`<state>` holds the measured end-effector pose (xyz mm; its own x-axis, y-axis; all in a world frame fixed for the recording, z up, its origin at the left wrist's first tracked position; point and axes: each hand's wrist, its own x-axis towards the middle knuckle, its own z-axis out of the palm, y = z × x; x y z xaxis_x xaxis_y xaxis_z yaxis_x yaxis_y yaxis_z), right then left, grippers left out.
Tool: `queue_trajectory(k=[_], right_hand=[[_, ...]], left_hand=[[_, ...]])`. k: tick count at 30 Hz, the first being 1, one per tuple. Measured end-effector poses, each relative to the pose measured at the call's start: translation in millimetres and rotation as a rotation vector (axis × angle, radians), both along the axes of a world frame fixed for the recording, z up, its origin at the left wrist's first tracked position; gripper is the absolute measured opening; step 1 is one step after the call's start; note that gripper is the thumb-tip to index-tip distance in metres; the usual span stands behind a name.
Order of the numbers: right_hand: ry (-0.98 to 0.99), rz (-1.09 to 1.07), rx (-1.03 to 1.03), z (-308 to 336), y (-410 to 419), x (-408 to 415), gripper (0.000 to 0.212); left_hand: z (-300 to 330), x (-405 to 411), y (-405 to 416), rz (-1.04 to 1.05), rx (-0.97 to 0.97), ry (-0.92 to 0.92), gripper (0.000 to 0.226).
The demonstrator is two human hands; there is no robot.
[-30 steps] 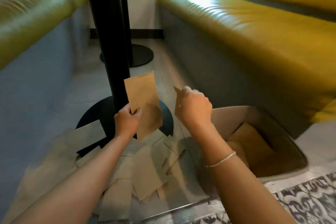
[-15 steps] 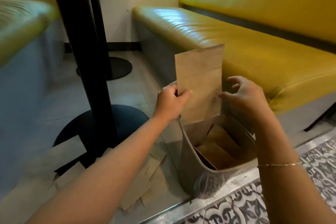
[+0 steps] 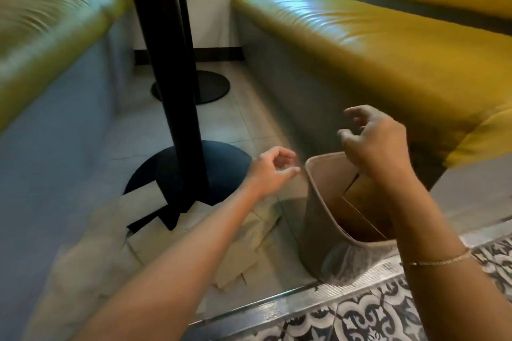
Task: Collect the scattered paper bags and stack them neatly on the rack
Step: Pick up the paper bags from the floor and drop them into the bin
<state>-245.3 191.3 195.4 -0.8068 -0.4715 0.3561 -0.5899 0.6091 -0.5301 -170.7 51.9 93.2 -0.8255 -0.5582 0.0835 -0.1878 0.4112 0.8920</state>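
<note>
Both my hands are empty, fingers loosely curled: left hand (image 3: 273,169) left of the beige bin (image 3: 324,219), right hand (image 3: 374,144) over it. Paper bags (image 3: 360,202) inside lean crookedly and may jam; the scattered bags (image 3: 249,232) on the floor could crease if grabbed carelessly.

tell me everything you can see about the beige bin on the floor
The beige bin is an open-topped container with smooth, plastic-looking walls and a rounded rim, and it looks tilted. It stands on the tiled floor by the yellow bench, just behind a metal floor strip. Brown paper bags stand inside it. The right hand hovers over its rim, holding nothing; whether it touches is unclear.
</note>
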Motion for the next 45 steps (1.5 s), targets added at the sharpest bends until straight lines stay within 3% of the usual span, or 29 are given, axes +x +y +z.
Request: queue_trajectory(k=[2, 5, 9, 12, 18, 23, 26, 29, 31, 34, 36, 38, 41, 45], right_hand=[[-0.001, 0.169, 0.03, -23, -24, 19, 0.035], [-0.049, 0.387, 0.256, -72, -60, 44, 0.026], [-0.251, 0.455, 0.607, -167, -91, 62, 0.028], [-0.393, 0.413, 0.722, -234, -93, 70, 0.034], [-0.588, 0.134, 0.661, -301, -96, 101, 0.083], [-0.676, -0.049, 0.57, -318, -101, 110, 0.057], [-0.743, -0.083, 0.524, -318, -102, 110, 0.047], [-0.718, -0.053, 0.513, -300, -109, 100, 0.021], [-0.712, -0.021, 0.401, -276, -115, 87, 0.004], [-0.603, 0.077, 0.224, -221, -122, 66, 0.003], [-0.457, 0.142, 0.18, -181, -123, 54, 0.003], [-0.333, 0.178, 0.144, -147, -120, 46, 0.004], [-0.233, 0.202, 0.077, -101, -108, 35, 0.025], [-0.149, 0.167, -0.02, -35, -84, 12, 0.034]], left_hand=[[-24, 26, -25, 0.106, 0.019, -0.115, 0.026], [-67, 67, -52, 0.199, 0.035, -0.378, 0.027], [-121, 113, -66, 0.248, 0.006, -0.613, 0.034], [-153, 141, -68, 0.293, 0.022, -0.752, 0.042], [-190, 181, -49, 0.377, -0.063, -0.982, 0.062], [-205, 179, -33, 0.498, -0.033, -1.105, 0.09], [-207, 176, -30, 0.598, 0.065, -1.057, 0.095], [-206, 173, -31, 0.691, 0.246, -0.94, 0.095], [-205, 167, -31, 0.753, 0.303, -0.891, 0.087], [-201, 157, -31, 0.834, 0.236, -0.836, 0.05], [-196, 152, -35, 0.741, 0.129, -0.819, 0.033], [-187, 151, -42, 0.646, -0.013, -0.879, 0.029], [-161, 148, -56, 0.648, -0.091, -0.939, 0.023], [-114, 128, -73, 0.529, -0.126, -0.758, 0.018]])
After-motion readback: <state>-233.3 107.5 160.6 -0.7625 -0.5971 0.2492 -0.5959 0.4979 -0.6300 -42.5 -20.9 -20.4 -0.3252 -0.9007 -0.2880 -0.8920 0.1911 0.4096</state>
